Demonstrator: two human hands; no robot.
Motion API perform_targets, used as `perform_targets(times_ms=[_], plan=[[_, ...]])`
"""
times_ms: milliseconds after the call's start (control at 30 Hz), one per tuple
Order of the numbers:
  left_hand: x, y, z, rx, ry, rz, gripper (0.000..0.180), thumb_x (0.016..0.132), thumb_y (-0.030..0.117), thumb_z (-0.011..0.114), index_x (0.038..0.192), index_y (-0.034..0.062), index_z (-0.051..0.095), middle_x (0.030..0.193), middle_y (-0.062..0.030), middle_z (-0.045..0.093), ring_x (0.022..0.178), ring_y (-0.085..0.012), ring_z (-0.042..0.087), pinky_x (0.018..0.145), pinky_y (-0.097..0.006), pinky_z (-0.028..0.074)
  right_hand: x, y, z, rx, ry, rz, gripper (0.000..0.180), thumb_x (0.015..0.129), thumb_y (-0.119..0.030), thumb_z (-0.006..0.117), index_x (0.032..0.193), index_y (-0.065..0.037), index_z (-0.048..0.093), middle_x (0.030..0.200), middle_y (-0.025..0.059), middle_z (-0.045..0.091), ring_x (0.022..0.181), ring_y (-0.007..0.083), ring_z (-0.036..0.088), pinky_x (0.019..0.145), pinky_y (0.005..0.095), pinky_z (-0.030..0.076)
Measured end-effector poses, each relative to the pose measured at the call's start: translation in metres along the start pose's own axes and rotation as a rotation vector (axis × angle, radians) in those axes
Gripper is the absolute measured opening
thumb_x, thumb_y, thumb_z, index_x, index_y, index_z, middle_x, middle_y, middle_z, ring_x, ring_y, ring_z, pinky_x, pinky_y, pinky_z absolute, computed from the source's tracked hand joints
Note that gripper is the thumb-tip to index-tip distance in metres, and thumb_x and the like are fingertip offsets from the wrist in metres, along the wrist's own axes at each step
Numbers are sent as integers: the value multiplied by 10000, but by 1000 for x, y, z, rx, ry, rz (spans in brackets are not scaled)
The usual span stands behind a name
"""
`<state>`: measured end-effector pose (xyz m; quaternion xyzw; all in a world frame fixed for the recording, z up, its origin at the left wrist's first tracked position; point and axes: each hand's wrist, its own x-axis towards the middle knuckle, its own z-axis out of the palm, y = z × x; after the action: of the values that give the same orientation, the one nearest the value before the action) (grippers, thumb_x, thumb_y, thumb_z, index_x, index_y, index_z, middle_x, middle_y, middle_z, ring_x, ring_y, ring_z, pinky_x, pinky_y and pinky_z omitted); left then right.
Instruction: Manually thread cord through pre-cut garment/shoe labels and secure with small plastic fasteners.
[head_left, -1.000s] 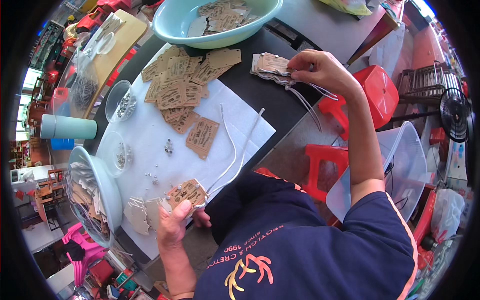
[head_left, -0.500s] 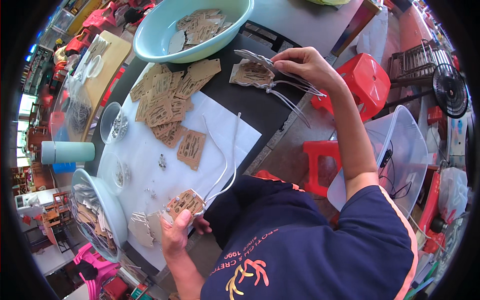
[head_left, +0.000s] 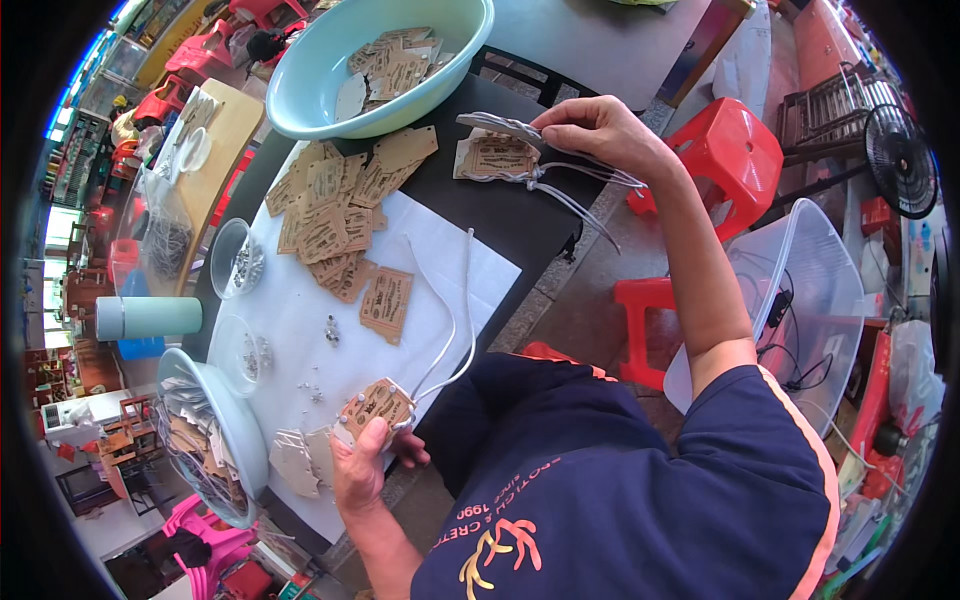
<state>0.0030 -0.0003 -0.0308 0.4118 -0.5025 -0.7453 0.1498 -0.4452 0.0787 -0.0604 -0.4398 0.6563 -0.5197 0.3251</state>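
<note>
Over the white sheet's (head_left: 445, 240) near edge, my left hand (head_left: 360, 470) clamped a corded card (head_left: 378, 403), thumb uppermost, apparently for steadiness, while beyond the sheet my right hand (head_left: 600, 135) pinched tilted corded cards (head_left: 497, 122) above the tabletop (head_left: 488, 217).

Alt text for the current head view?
A person's left hand holds a brown card with white cords near the edge of a black table; the right hand pinches a tilted, corded card over a corded stack. Loose brown cards lie heaped on a white sheet, with a pale blue basin beyond.
</note>
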Motion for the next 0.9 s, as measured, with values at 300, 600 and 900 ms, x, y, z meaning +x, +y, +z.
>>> perform_targets(times_ms=[300, 600, 900], plan=[[1, -3, -3, 10, 31, 6, 328, 890, 292, 594, 972, -26, 597, 702, -137, 650, 542, -263, 658, 438, -312, 482, 1, 7, 2, 38, 20, -59, 277, 895, -169, 672, 1111, 4, 673, 958, 38, 693, 855, 77, 613, 800, 233, 505], [1, -3, -2, 29, 51, 16, 312, 901, 291, 583, 952, -14, 614, 681, -139, 661, 539, -249, 657, 445, -303, 480, 1, 8, 4, 26, 20, -71, 239, 911, -160, 664, 1089, -2, 681, 932, 11, 672, 853, 65, 599, 792, 220, 496], [1, -3, 1, 31, 56, 29, 310, 904, 278, 578, 959, -24, 615, 687, -143, 665, 539, -249, 659, 441, -300, 486, 1, 16, 2, -14, -42, -144, 258, 881, -196, 703, 1061, -12, 693, 938, 28, 694, 863, 70, 608, 809, 230, 496]])
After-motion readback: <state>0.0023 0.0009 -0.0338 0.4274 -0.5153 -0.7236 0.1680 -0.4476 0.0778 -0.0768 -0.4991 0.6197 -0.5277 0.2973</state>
